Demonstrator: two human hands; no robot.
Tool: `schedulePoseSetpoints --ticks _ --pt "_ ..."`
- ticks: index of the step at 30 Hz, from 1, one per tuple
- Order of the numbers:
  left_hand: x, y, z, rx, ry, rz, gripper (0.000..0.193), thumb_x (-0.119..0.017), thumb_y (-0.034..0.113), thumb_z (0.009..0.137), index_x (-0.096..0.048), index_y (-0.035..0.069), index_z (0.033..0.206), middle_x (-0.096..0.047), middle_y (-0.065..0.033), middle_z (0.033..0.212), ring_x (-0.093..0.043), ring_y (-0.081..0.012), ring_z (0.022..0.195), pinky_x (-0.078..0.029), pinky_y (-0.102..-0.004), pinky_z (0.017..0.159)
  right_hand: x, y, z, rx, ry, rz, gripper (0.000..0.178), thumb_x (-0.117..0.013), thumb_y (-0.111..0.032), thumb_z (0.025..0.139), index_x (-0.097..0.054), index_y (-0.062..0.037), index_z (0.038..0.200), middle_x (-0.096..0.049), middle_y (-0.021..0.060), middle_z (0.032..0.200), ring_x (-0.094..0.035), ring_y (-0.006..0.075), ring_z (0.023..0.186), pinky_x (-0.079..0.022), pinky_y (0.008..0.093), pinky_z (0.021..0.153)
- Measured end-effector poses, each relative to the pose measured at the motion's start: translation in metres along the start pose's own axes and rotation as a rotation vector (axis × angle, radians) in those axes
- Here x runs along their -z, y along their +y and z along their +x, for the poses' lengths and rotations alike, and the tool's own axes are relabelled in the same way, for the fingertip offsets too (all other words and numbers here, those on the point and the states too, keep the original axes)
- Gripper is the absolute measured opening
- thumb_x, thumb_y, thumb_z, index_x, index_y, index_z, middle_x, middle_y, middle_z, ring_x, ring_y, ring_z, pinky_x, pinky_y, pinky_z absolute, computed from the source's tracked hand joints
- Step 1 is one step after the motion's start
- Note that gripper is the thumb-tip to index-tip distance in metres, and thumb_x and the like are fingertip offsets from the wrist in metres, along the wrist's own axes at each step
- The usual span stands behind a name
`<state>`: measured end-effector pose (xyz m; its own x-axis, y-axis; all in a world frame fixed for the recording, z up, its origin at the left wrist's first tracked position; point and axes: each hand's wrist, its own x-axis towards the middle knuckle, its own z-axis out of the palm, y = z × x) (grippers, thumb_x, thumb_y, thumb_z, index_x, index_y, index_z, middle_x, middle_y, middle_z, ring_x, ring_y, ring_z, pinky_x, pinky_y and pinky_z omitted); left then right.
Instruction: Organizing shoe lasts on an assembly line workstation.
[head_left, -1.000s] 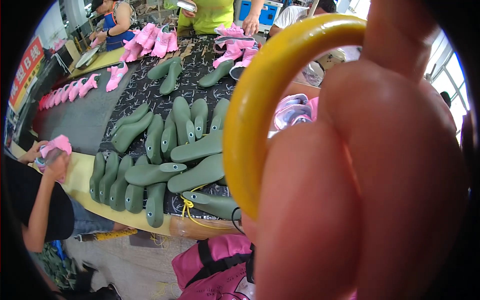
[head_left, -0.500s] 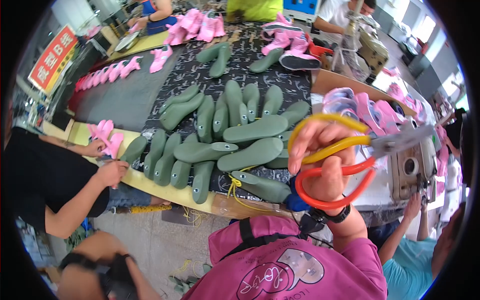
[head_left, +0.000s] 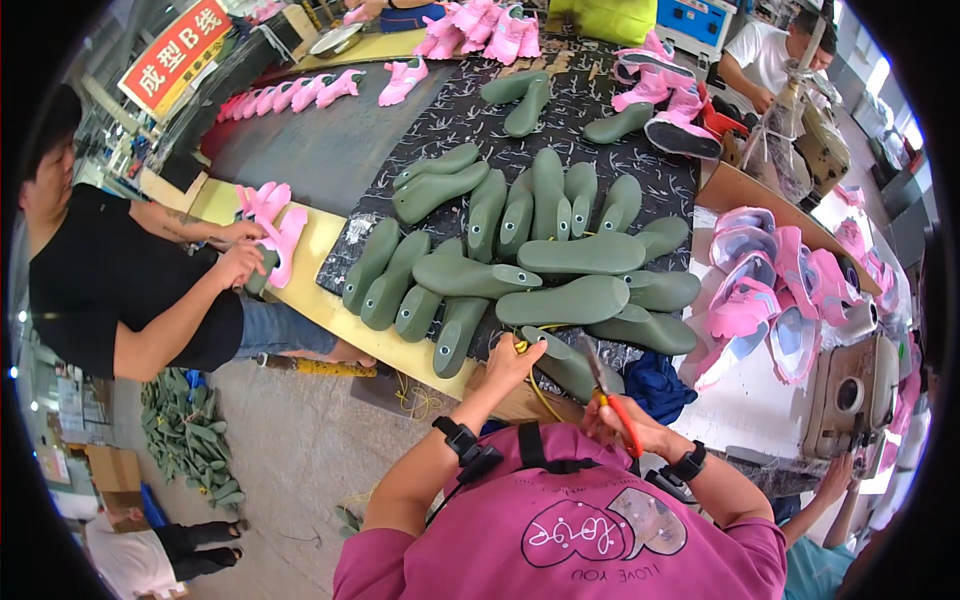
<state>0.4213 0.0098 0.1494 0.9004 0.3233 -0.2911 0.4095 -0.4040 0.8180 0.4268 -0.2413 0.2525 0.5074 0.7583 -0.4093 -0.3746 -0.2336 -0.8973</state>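
My left hand [head_left: 508, 364] is closed on a yellow cord [head_left: 540, 396] at the table's front edge, beside the heel end of a green shoe last [head_left: 566, 366]. In my right hand [head_left: 632, 428] is a pair of pliers [head_left: 597, 368] with red and yellow handles, its metal jaws pointing away from me over that last. The pliers' handles are partly covered by my fingers. Beyond my hands lie several more green shoe lasts [head_left: 582, 254], some piled across others on a black patterned cloth [head_left: 400, 150].
A dark blue cloth [head_left: 660, 388] is bunched right of the pliers. Pink shoes [head_left: 750, 290] fill the white surface at right; more pink shoes [head_left: 515, 35] stand at the back. At left a co-worker [head_left: 130, 280] holds a pink shoe [head_left: 288, 245]. Many lasts [head_left: 185, 435] lie on the floor.
My right hand has come down from high in front of the view to the table edge, still with the pliers. My left hand has come into view, holding the cord. The whole view has shifted.
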Motion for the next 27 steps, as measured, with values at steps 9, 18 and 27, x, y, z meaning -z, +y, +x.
schedulePoseSetpoints --ticks 9,18,27 --pt "0.011 0.013 -0.011 0.463 -0.194 -0.841 0.044 -0.057 0.046 0.087 -0.057 0.002 0.088 -0.057 -0.0061 0.075 -0.061 -0.0201 0.065 -0.053 -0.0368 0.06 0.009 0.039 0.062 -0.173 -0.3 0.048 0.062 -0.029 -0.062 0.091 -0.051 -0.0041 0.097 -0.057 0.0058 0.088 -0.056 0.0129 0.073 -0.046 0.0242 0.059" --pt "0.019 -0.01 -0.001 0.19 -0.199 -0.679 0.033 -0.054 0.034 0.091 -0.057 0.003 0.078 -0.053 -0.0016 0.061 -0.052 -0.0109 0.047 -0.041 -0.0226 0.041 0.005 0.044 0.062 -0.156 -0.097 0.072 0.064 -0.029 -0.062 0.091 -0.052 -0.0034 0.096 -0.057 0.0066 0.088 -0.057 0.0135 0.072 -0.047 0.0244 0.059" --pt "0.039 0.011 0.017 0.057 -0.473 -0.406 0.038 -0.062 0.037 0.085 -0.065 -0.001 0.087 -0.063 -0.0037 0.076 -0.058 -0.009 0.062 -0.041 -0.0216 0.052 -0.015 0.043 0.069 -0.082 0.196 0.077 0.055 -0.037 -0.054 0.093 -0.055 -0.0022 0.089 -0.058 0.0064 0.08 -0.056 0.0113 0.065 -0.045 0.0233 0.051"
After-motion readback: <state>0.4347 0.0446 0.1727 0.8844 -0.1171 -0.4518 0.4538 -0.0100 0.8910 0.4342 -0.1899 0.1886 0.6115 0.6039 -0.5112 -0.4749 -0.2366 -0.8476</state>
